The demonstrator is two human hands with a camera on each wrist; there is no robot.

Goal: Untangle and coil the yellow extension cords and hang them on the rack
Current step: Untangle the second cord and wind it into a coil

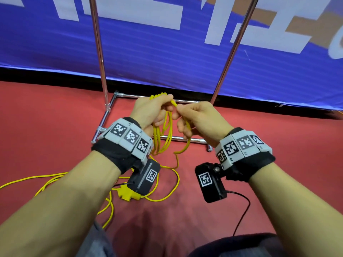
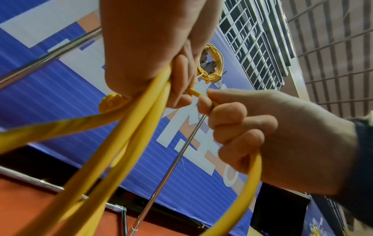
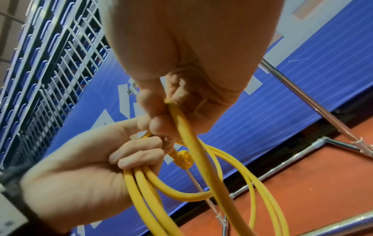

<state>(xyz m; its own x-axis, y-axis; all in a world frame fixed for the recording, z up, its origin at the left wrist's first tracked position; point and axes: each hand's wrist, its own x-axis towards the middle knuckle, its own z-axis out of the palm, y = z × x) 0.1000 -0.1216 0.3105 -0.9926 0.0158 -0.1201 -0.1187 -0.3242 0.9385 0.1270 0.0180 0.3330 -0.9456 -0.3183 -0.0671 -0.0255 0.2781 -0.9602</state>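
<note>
Yellow extension cord (image 1: 163,134) gathered in several loops, gripped in the curled fingers of the left hand (image 1: 148,112), loops hanging below the fist. One strand pinched between thumb and forefinger of the right hand (image 1: 198,119), remaining fingers curled round the same strand. Hands almost touching, held above the chrome rack (image 1: 230,60) base. Rest of cord trailing over red floor (image 1: 55,117), yellow socket block (image 1: 128,193) under the left wrist. Second coiled cord (image 2: 212,63) high on the rack, before a blue banner (image 1: 167,52).
</note>
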